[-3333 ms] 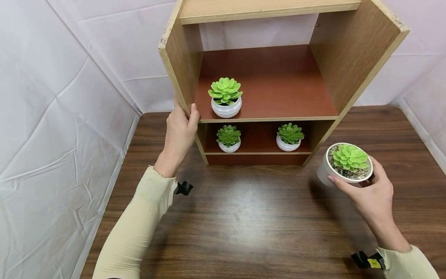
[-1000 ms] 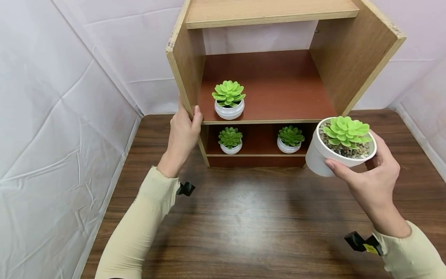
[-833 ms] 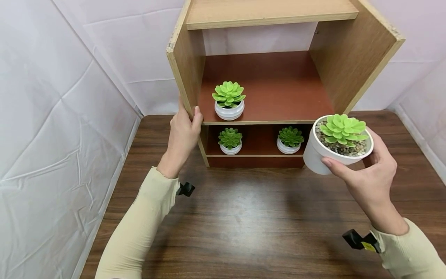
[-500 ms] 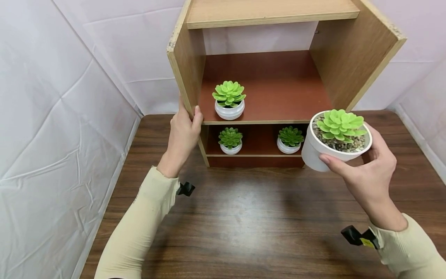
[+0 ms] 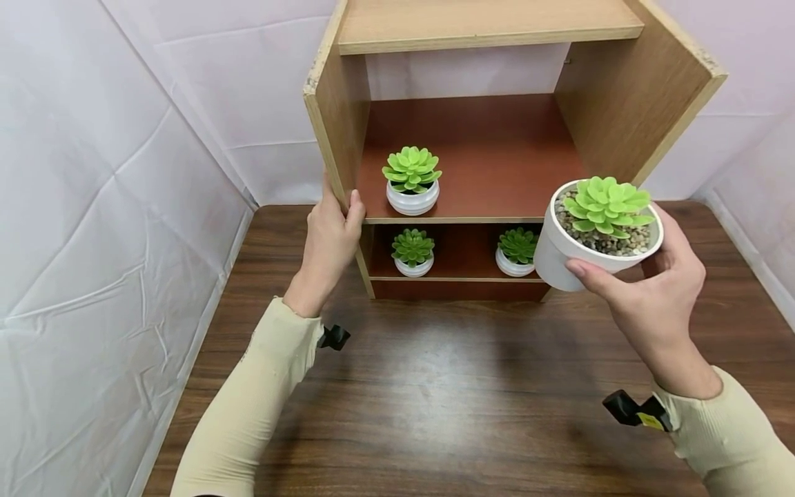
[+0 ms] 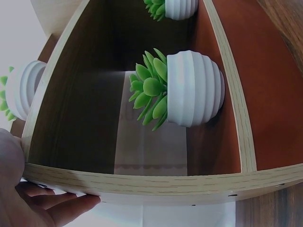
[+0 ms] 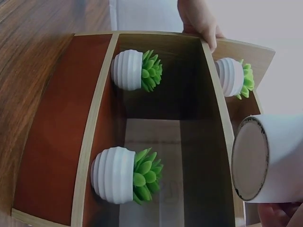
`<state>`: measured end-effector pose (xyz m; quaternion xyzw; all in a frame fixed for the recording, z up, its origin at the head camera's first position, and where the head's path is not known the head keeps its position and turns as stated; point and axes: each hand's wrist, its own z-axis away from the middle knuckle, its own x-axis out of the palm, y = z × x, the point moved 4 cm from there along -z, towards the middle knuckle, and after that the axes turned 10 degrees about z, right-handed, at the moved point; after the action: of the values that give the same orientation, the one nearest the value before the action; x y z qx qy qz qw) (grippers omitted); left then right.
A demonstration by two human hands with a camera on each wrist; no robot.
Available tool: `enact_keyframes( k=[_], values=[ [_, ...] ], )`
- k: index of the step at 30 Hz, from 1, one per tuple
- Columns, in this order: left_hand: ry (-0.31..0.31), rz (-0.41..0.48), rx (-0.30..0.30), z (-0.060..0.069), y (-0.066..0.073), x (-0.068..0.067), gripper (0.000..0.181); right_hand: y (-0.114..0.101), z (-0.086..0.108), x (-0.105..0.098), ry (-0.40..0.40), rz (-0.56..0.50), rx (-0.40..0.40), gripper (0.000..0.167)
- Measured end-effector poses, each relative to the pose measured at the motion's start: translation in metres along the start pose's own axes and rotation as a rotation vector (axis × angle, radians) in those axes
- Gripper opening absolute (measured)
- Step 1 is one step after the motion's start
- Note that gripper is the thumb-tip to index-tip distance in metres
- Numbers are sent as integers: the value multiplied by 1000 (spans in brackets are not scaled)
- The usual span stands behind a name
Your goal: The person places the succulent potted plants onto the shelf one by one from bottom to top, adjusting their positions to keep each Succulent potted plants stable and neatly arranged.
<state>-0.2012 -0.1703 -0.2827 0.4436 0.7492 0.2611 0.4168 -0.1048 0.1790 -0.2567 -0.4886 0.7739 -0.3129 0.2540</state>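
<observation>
My right hand (image 5: 658, 290) grips a smooth white pot with a green succulent (image 5: 605, 228), raised in front of the right end of the middle shelf (image 5: 491, 162). In the right wrist view the underside of this held pot (image 7: 251, 158) faces the camera. My left hand (image 5: 329, 238) holds the left side panel of the wooden shelf unit (image 5: 338, 124), thumb on the inner side and other fingers outside. A ribbed potted succulent (image 5: 413, 190) stands at the left of the middle shelf. Two more, a left one (image 5: 413, 255) and a right one (image 5: 515, 255), stand on the lower shelf.
The unit stands on a dark wood-grain table (image 5: 435, 386). Its top board (image 5: 491, 27) overhangs the middle shelf, and the right side panel (image 5: 640, 96) rises behind the held pot. White sheeting (image 5: 81, 241) encloses the left, back and right.
My right hand has lifted the held potted succulent from low over the table at the right, up and slightly left toward the middle shelf. My left hand stays on the side panel.
</observation>
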Motion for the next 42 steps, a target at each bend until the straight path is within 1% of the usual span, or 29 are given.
enact_keyframes(
  k=[9,18,21,29,33,42],
  values=[
    [3,-7,-9,0,-2,-1,43,-9,-7,8,-1,-12,-14,72],
    [7,1,-9,1,-2,1,42,-22,-16,17,9,-64,-36,67],
    [12,-2,-9,1,-2,1,41,-23,-18,20,6,-78,-38,66],
    [7,-1,-7,1,-2,1,43,-26,-23,27,-7,-71,-40,63],
    [1,-1,-15,1,-2,0,44,-26,-27,30,-16,-81,-45,62],
    [4,-8,0,0,-2,1,46,-26,-34,36,-27,-62,-41,62]
  ],
)
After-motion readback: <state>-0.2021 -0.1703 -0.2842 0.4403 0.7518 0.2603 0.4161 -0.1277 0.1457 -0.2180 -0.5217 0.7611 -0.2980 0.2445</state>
